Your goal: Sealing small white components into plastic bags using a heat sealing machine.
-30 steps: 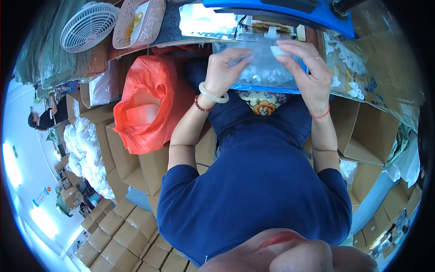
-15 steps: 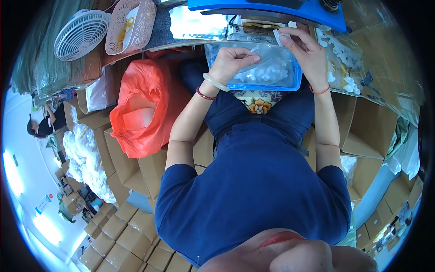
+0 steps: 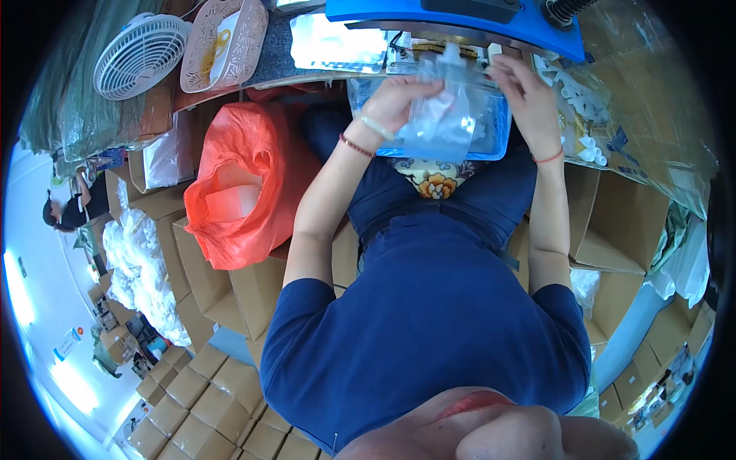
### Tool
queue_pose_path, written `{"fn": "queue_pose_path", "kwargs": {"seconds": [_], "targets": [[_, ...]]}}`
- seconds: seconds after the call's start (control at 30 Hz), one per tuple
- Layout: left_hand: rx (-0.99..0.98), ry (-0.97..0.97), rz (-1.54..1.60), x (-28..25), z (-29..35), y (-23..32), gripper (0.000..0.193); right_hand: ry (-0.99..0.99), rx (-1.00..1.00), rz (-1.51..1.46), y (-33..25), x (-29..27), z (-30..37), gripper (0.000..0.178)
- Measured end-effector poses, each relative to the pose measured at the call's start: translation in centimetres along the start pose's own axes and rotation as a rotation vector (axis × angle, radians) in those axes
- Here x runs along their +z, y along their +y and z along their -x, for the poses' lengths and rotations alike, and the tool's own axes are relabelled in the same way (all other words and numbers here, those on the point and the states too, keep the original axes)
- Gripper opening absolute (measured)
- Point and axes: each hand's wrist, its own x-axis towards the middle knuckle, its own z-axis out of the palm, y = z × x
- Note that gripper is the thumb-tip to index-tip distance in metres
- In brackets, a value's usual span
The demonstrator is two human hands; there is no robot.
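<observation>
A clear plastic pouch (image 3: pixel 441 126), smeared by motion, hangs over the blue tray (image 3: pixel 503 146) at my lap. A pale narrow piece sticks up from its far end. My left hand (image 3: pixel 395 103) pinches the pouch at its left edge between thumb and fingers. My right hand (image 3: pixel 529 92) is at the pouch's upper right corner, fingers bent and tips close together; whatever lies between them is too small to make out. Under the pouch, small whitish pieces lie in the tray, partly hidden.
A blue machine (image 3: pixel 460 19) stands beyond the tray, beside a stack of clear bags (image 3: pixel 337 46). White parts (image 3: pixel 590 149) lie at the right. To the left are a fan (image 3: pixel 142 57), a pink basket (image 3: pixel 253 38) and a red bag (image 3: pixel 253 146). Cardboard boxes (image 3: pixel 613 222) surround me.
The pouch has come up over the tray, and my left hand has shifted slightly with it. My right hand has moved a little nearer and to the right; the small white piece no longer shows there.
</observation>
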Motion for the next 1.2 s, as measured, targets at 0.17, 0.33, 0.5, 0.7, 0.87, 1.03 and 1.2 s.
{"fn": "queue_pose_path", "kwargs": {"seconds": [0.17, 0.33, 0.5, 0.7, 0.87, 1.03, 1.2], "targets": [[0.004, 0.052, 0.073, 0.8, -1.4, 1.7, 0.030, 0.326, -0.085, 0.459, 2.9, -2.4, 1.6, 0.023], [0.031, 0.035, 0.004, -0.7, -1.2, -0.3, 0.035, 0.206, 0.008, 0.558, 9.1, -1.6, 1.4, 0.033], [0.733, 0.894, -1.166, -7.4, -0.5, 6.6, 0.036, 0.210, 0.055, 0.619, 11.5, -2.7, 2.0, 0.034], [-0.016, 1.032, -1.394, -14.2, -3.3, 12.5, 0.089, 0.257, 0.033, 0.628, 11.7, -1.7, 1.6, 0.031], [0.432, 0.935, -1.316, -16.4, -3.2, 9.7, 0.042, 0.264, 0.040, 0.602, 11.9, -1.5, 1.7, 0.029], [0.872, 0.983, -0.731, -15.2, -2.6, 8.9, 0.030, 0.258, -0.059, 0.554, 11.9, -2.0, 1.7, 0.027], [0.927, 1.178, -0.926, -13.3, -3.8, 9.7, 0.043, 0.306, 0.014, 0.461, 10.7, -1.3, 1.9, 0.026]]}}
